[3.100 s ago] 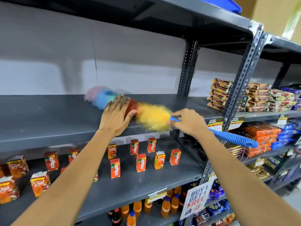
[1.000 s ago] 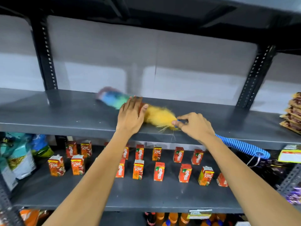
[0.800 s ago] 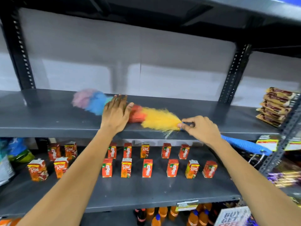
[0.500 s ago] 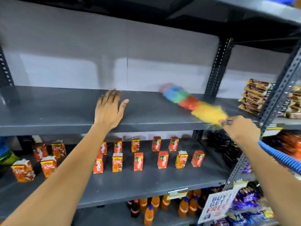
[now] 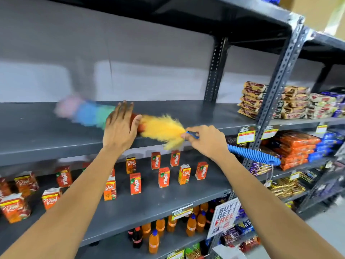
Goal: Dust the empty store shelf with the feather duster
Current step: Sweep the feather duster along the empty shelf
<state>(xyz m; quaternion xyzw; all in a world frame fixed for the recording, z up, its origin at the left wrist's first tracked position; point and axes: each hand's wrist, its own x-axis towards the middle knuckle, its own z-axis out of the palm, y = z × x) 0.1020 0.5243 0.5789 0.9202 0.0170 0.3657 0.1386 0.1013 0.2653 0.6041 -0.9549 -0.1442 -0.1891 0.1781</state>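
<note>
Feather duster (image 5: 160, 128) swung back left across shelf (image 5: 46, 135), behind left hand (image 5: 119, 128).

The duster (image 5: 160, 128) tip is motion-blurred; the left hand (image 5: 120, 128) hides its red middle.

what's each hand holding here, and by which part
The right hand grips the feather duster by its blue handle, just behind the yellow feathers. The left hand holds nothing; it rests open on the shelf.
</note>
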